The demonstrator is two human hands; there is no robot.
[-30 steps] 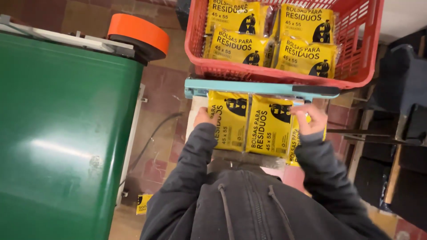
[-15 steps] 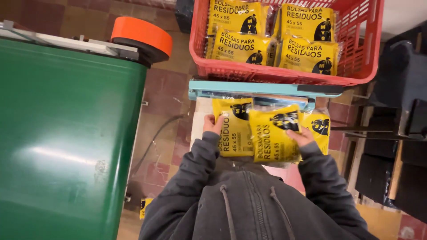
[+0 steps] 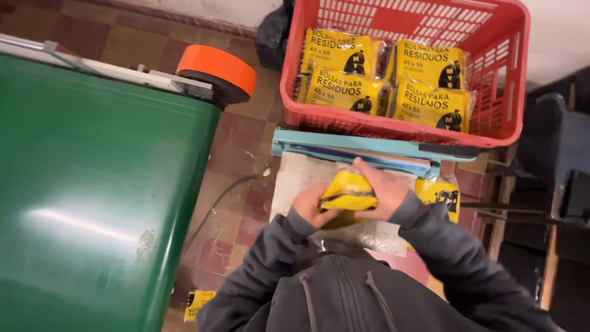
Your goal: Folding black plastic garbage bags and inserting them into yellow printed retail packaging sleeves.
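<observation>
Both hands closed on one yellow packet, held flat just in front of the teal sealer bar: left hand gripping the near-left edge, right hand clamped over the top and right side, fingers curled down across the plastic. Half a second back, several packets fanned out between the hands, printed faces up; now gathered into a single tight bundle, print mostly hidden under the grip. Reads as packets squared up and bunched, bundle sitting right at the sealer bar. Second yellow packet lying just right of the bundle, beside the right wrist, untouched.

Under the hands, a small table covered with pale, worn, crinkled sheeting. Directly behind the sealer bar, a red plastic crate holding four matching yellow packets in two rows. Left of the sealer bar, a big green bin with an orange roll of tape on a fixture at its far corner. Floor of reddish-brown tiles, scuffed, a dark cable trailing across it. Dark furniture right of the crate, too dim to make out
</observation>
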